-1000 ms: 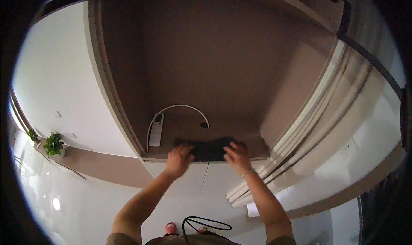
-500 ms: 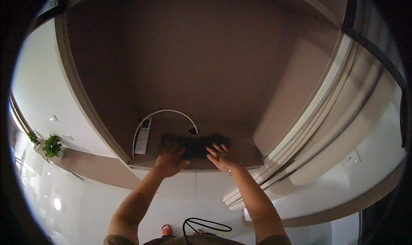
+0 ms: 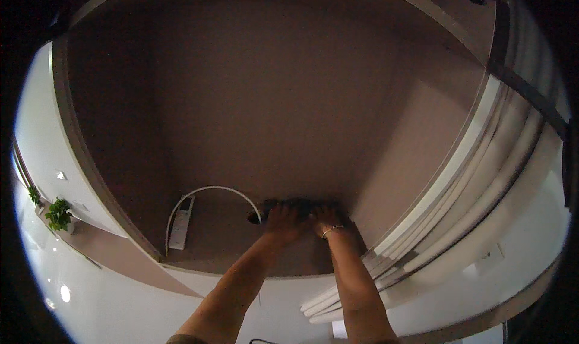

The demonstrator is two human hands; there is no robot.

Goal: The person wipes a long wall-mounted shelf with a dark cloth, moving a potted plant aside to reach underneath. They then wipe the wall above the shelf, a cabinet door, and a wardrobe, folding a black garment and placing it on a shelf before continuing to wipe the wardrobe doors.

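Your two bare forearms rise from the lower edge and reach up into a brown, matte-lined cupboard recess (image 3: 253,103). Your left hand (image 3: 282,220) lies flat, fingers spread and open, pressing down on a dark, flat, folded cloth-like item (image 3: 295,205) that sits on the brown shelf floor (image 3: 229,247) close to the back wall. Your right hand (image 3: 325,220), with a thin bracelet at the wrist, rests just beside the left one on the same dark item; its fingers look loosely curled over the item's right end, but you cannot tell whether they grip it or only press on it.

To the left of your hands, on the same shelf floor, lies a white oblong power strip (image 3: 181,223), set well apart from the dark item. Its thin white cable (image 3: 211,188) arcs up and over toward your left hand and ends in a dark plug (image 3: 254,218) just beside the left edge of the dark item.

To the right, the pale edges of a white cupboard door (image 3: 458,199) run diagonally. Far left, past the recess frame, a small green potted plant (image 3: 59,214) stands on a narrow brown ledge (image 3: 90,247) against a white wall.
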